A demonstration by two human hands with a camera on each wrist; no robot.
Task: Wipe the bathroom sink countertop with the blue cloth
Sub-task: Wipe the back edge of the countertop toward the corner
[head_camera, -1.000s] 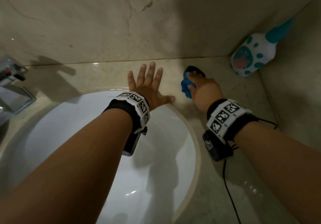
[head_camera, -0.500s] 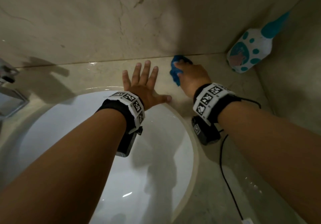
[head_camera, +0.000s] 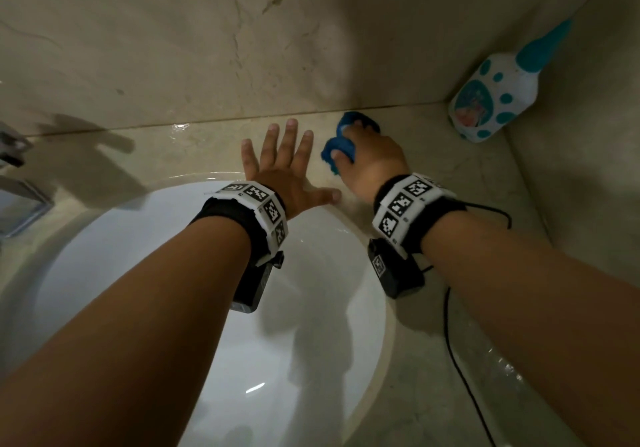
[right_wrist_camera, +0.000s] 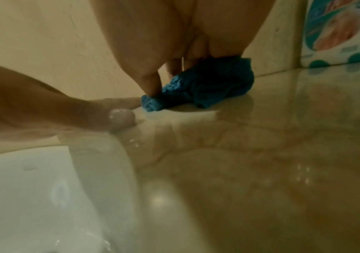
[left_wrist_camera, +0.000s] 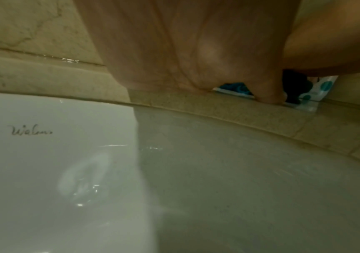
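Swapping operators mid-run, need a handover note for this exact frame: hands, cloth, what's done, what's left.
Left hand: open, fingers spread, flat on the countertop at the back rim of the sink basin, holding nothing.
Right hand: grips the bunched blue cloth, pressing it on the countertop close to the back wall, between the left hand and the dotted bottle in the corner.
Done: wiping is under way; the stone near the cloth looks wet and glossy in the right wrist view.
Left: how much is already wiped cannot be told; likely the corner round the bottle, the right side strip, and the faucet side.
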